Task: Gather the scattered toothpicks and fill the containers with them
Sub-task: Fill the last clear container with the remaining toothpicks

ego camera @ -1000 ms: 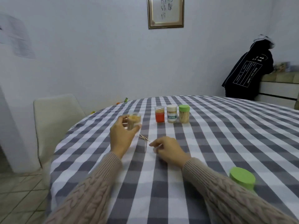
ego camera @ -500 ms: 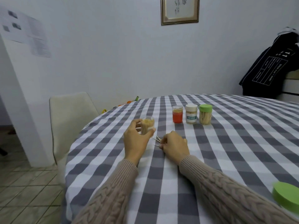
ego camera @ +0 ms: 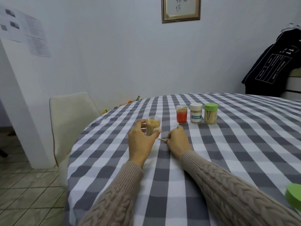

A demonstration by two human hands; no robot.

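At the far left papers [ego camera: 35,35] hang on the wall; below them a pale chair [ego camera: 71,118] stands just beside the table [ego camera: 244,144], which wears a grey and white check cloth; the left hand [ego camera: 142,141] rests on the cloth with thumb and fingers curled round an open clear jar [ego camera: 152,128], upright and packed with toothpicks; just right of that thumb a loose toothpick [ego camera: 161,139] lies on the cloth, its right end meeting the fingertips of the right hand [ego camera: 177,139]; that hand sits knuckles up with its fingers curled down toward the pick, though whether they actually pinch it is hidden from here; the two hands are near each other, not touching; farther back and to the right three jars stand in a close row: a red jar [ego camera: 181,113] with no lid, a white jar [ego camera: 196,113] labelled toothpick and capped, then a green-lidded jar [ego camera: 210,113] showing picks through its clear wall; above them a framed picture [ego camera: 180,9] hangs on the wall; at the far right a black garment [ego camera: 273,69] is draped over furniture; a loose green lid [ego camera: 294,196] lies on the cloth at the lower right edge, well apart from the jars
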